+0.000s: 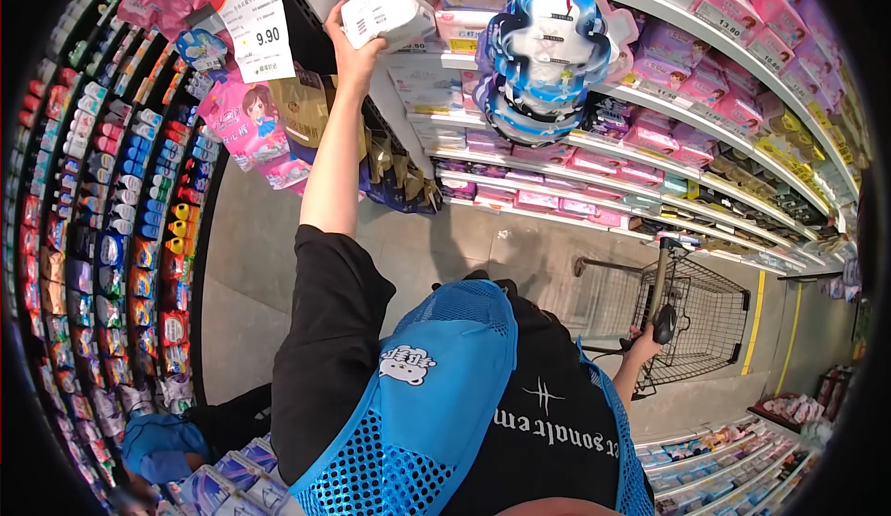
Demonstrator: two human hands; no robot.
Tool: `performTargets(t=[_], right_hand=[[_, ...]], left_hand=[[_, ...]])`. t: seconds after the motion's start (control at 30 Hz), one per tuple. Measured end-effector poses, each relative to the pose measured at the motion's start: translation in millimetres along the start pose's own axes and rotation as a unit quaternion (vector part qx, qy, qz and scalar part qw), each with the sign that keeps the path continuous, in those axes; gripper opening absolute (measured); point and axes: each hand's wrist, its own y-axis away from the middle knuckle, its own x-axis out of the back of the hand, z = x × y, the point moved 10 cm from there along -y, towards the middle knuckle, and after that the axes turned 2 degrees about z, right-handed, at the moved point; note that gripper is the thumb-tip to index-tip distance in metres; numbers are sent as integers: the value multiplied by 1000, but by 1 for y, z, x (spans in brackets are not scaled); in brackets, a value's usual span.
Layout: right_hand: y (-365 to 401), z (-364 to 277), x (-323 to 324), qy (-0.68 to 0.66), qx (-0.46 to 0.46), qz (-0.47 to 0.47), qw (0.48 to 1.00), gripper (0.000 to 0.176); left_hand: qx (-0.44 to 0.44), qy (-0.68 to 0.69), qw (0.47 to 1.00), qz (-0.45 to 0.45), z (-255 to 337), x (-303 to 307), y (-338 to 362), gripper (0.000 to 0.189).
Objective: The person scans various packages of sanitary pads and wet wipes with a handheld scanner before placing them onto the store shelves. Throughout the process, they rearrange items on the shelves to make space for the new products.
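My left hand (353, 56) is raised at the top left, its fingers around a white package (388, 15) with a barcode label. The package is in front of a shelf holding similar packs. On the right, my right hand (642, 345) is closed on the handle of a black wire shopping cart (701, 316), beside a dark rounded piece on it. Blue-and-white shaped display cards (549, 57) hang to the right of the package.
Shelves of pink and purple packs (668, 140) curve along the top right. Bottle shelves (111, 247) line the left. A 9.90 price sign (257, 33) hangs at upper left. Another person in blue and black (165, 444) is at lower left. Grey floor (269, 275) shows between.
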Motion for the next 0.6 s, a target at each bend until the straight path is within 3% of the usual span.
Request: performTargets(t=[0.1,0.2,0.3,0.5,0.6], right_hand=[[2,-2,-1,2,-2,1,1000,25],[6,-7,-1,10,-4,7,1000,27],[-2,1,1,15,-2,1,1000,29],[13,-13,-1,29,-7,6,1000,30],[9,-7,1,31,-9,16,999,27]], left_hand=[[-7,21,1000,4,11,-3,8,96],[-93,-15,995,8,7,-2,6,93],[-173,-179,968,3,11,-3,8,87],[-256,-292,921,40,66,-18,30,84],[-261,-353,898,12,61,-24,23,82]])
